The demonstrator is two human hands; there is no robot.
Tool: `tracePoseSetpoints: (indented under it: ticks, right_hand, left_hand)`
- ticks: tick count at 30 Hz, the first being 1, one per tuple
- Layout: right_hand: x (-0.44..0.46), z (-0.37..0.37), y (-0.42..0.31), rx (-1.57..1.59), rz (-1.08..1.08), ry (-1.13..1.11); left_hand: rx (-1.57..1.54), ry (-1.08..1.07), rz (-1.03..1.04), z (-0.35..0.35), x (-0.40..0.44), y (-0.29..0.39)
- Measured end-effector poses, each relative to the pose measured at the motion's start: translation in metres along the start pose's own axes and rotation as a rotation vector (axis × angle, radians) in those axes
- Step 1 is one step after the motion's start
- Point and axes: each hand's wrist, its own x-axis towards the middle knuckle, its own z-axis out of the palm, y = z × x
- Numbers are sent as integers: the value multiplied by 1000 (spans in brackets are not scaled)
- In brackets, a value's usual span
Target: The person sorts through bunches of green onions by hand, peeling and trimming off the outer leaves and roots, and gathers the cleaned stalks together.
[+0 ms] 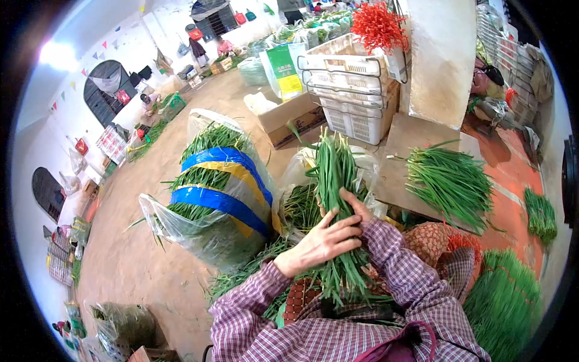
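A bunch of garlic chives [338,169] stands tilted in front of my body, pale ends up and green tips hanging toward my lap. My left hand [322,242] wraps across the middle of it from the left. My right hand [357,206] grips it slightly higher, thumb along the leaves; some of its fingers are hidden. Just behind is an open plastic bag [295,172] with loose greens inside. On a board to the right lies a loose pile of chives [449,184].
A large clear bag [226,235] of greens with blue and yellow bands stands at left. Farther back are a cardboard box [289,117], white crates [353,90] and hanging red ties [379,27]. Chive bundles [503,308] lie at lower right. Other people sit along the far wall.
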Motion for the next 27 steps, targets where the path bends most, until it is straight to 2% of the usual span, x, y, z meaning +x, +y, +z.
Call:
tracePoseSetpoints:
  ticks: [1,2,4,6,8,10,12,13,14,16,17,18,21,23,24,26,27]
  right_hand:
    - [2,-9,2,-74,-32,28]
    - [9,-22,3,-136,-83,-37]
    - [14,-36,-1,-228,-96,-121]
    - [23,-56,7,-408,-208,-46]
    - [22,-51,16,-434,-198,17]
    - [15,-26,23,-473,-222,21]
    - [16,-21,37,-666,-329,114]
    - [10,-11,34,-758,-295,84]
    - [10,-17,38,-762,-315,49]
    - [0,-5,31,-954,-330,159]
    - [4,-12,34,-1000,-452,124]
    - [6,-11,30,-1159,-506,98]
    - [7,-6,25,-1160,-485,56]
    - [10,-11,20,-1603,-388,-30]
    - [9,-11,18,-1599,-386,-34]
    - [-1,-11,12,-1602,38,108]
    - [-11,0,-4,-1697,136,39]
  left_hand:
    - [48,-121,-8,-15,-2,10]
    - [21,-267,-58,-30,-4,21]
    - [-338,-154,-228,-43,-19,25]
    - [-769,124,-291,-48,-46,4]
    - [-1384,716,-433,-28,-53,-10]
    - [-1547,819,-613,-2,-50,-27]
    - [-1606,622,-773,45,-56,-44]
    - [-1658,681,-925,21,-36,-11]
    - [-1807,728,-1012,34,-42,-16]
    - [-1842,646,-945,38,-42,-17]
    - [-1830,582,-951,37,-44,-13]
    - [-1775,610,-973,33,-39,-8]
    - [-1745,547,-1091,36,-45,-10]
    - [-1648,532,-1188,33,-45,-10]
    - [-1646,534,-1194,31,-46,-9]
    - [-1590,669,-1265,28,-48,-5]
    - [-1573,654,-1216,35,-55,-12]
